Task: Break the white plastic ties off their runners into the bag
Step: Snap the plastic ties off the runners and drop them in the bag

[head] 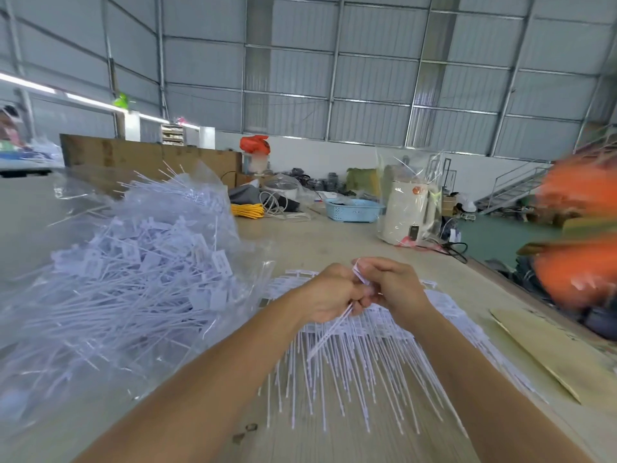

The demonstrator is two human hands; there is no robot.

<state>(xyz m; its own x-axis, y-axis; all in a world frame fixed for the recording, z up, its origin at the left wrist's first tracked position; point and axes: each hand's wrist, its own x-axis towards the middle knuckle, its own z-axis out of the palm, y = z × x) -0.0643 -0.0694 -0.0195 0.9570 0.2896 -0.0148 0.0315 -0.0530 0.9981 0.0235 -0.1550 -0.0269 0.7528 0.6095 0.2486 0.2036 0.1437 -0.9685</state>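
Head view: nearest, thin white plastic ties (350,372) still on their runners are fanned across the table (334,242), tails toward the viewer. Just above them, one tie (359,277) with a flat rectangular head is pinched between the left hand (329,292) and right hand (394,284), both curled round it. Left of the hands, loose ties are heaped in the clear bag (127,262). Farther back, a blue basket (354,210) is seen.
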